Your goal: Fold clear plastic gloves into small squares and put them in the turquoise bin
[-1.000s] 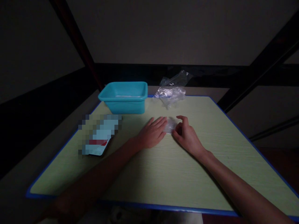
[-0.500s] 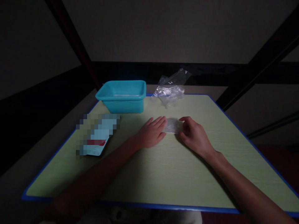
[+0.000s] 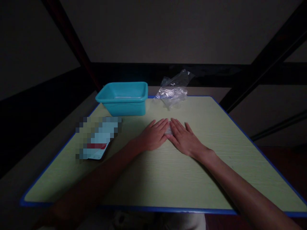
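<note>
A small piece of clear plastic film [image 3: 169,129], seemingly folded, lies flat on the table in front of me. My left hand [image 3: 153,135] rests flat over its left part, fingers stretched out. From the other side my right hand [image 3: 183,137] lies flat on its right part, fingers extended, with the thumb near my left thumb. Only a narrow strip of the film shows between the two hands; the rest is hidden beneath them.
A turquoise plastic basin [image 3: 128,108] stands at the back left. Right of it lies a crumpled clear plastic bag [image 3: 172,92]. A phone [image 3: 102,137], partly pixelated, is at the left. The light wood-grain table [image 3: 182,188] has a blue edge.
My right hand, curled at the film's right edge before, has moved left and flattened onto the film with its fingers straight. My left hand has stayed in place.
</note>
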